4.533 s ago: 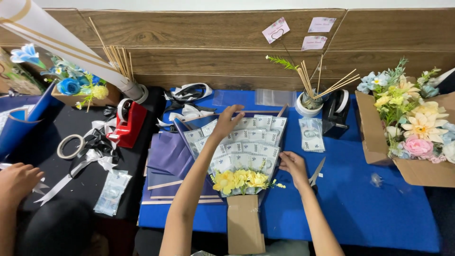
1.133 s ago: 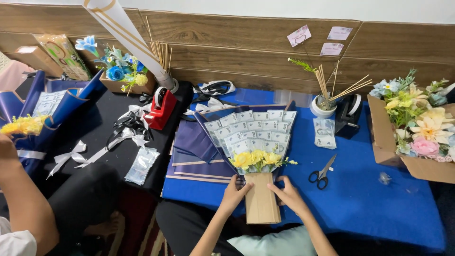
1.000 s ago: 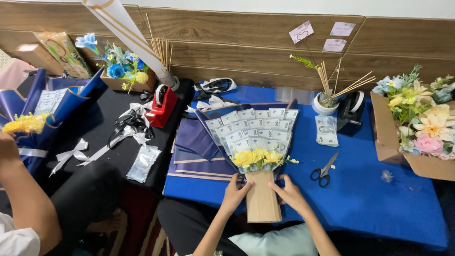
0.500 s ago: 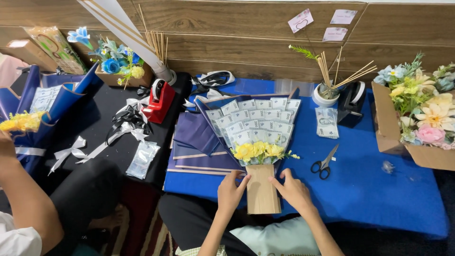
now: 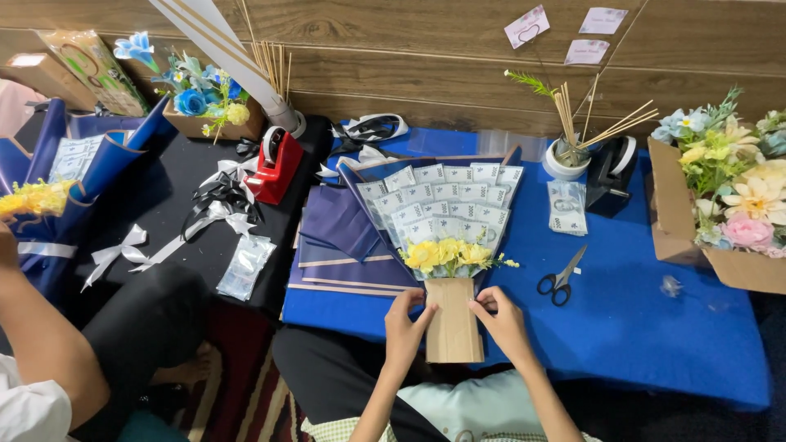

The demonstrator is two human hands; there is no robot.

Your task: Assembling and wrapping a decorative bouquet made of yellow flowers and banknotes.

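My left hand (image 5: 407, 326) and right hand (image 5: 501, 321) flank the brown paper handle (image 5: 452, 321) of the banknote bouquet (image 5: 446, 217) on the blue table (image 5: 655, 344), fingers pinching its edges.

Two small pale paper labels (image 5: 527, 24) hang on the wooden wall far above both hands; a clear plastic packet (image 5: 246, 266) lies well left of the left hand (image 5: 407, 323).

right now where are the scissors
In the head view the scissors lie on the blue table cover, right of the bouquet's yellow flowers and just up and right of the right hand, below the stack of banknotes.
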